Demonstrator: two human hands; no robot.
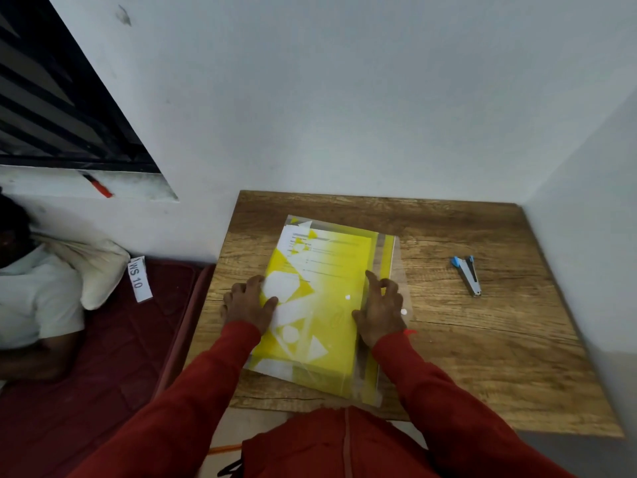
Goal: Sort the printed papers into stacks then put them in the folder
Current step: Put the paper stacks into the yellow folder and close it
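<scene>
Bedding at far left: a dark red mattress carrying a cream pillow, a white tag printed "WS 10", and a second person in a pale shirt lying at the frame's edge. Wooden table in the corner of grey walls. Yellow folder with white geometric shapes lies flat on the table, slightly skewed, printed papers visible through its translucent cover near the far end. Left hand, fingers curled over the folder's left edge, thumb resting on the cover. Right hand on the folder's right edge, index finger extended, remaining fingers bent; whether it pinches the clear flap cannot be told. Both sleeves red. Blue-and-grey stapler lies well apart to the right.
</scene>
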